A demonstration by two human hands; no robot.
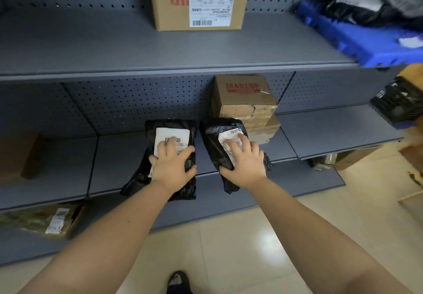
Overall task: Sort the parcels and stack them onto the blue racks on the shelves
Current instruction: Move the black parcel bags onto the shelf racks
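Two black plastic parcels with white labels lie side by side on the middle grey shelf (68,168), their near ends hanging over its front edge. My left hand (171,165) grips the left parcel (174,129), fingers across its label and thumb round its right edge. My right hand (242,163) grips the right parcel (212,138), fingers over the label and thumb at its left edge. A blue rack (357,40) sits at the right end of the upper shelf, with black parcels (366,8) piled on it.
A stack of cardboard boxes (242,101) marked MAKEUP stands just behind the right parcel. A large carton (199,1) stands on the upper shelf. A brown box (20,154) is at the left, a wrapped parcel (52,220) on the bottom shelf, a black crate (398,101) at the right.
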